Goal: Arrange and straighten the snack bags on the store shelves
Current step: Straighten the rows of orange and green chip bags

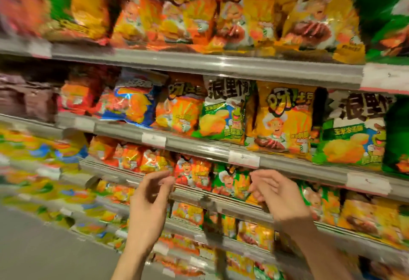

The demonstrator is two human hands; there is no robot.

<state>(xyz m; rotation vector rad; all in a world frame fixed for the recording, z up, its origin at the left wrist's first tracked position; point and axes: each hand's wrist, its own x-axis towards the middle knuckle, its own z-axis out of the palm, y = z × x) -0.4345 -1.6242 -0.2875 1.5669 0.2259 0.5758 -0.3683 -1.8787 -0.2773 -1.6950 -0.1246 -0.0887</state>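
Observation:
Rows of snack bags fill several grey shelves; the picture is blurred by motion. On the middle shelf stand a yellow chip bag (285,120), a white-and-green bag (223,111) and a tilted blue bag (130,102). Small orange bags (192,173) and a green one (232,182) sit on the shelf below. My left hand (150,197) and my right hand (278,195) hover in front of that lower shelf, fingers loosely curled, holding nothing and touching no bag.
The top shelf carries large orange and yellow bags (243,13) and green bags (385,13) at the right. Price-tag strips (243,157) line the shelf edges. Grey floor (44,246) lies at the lower left, with more shelves of bags running away to the left.

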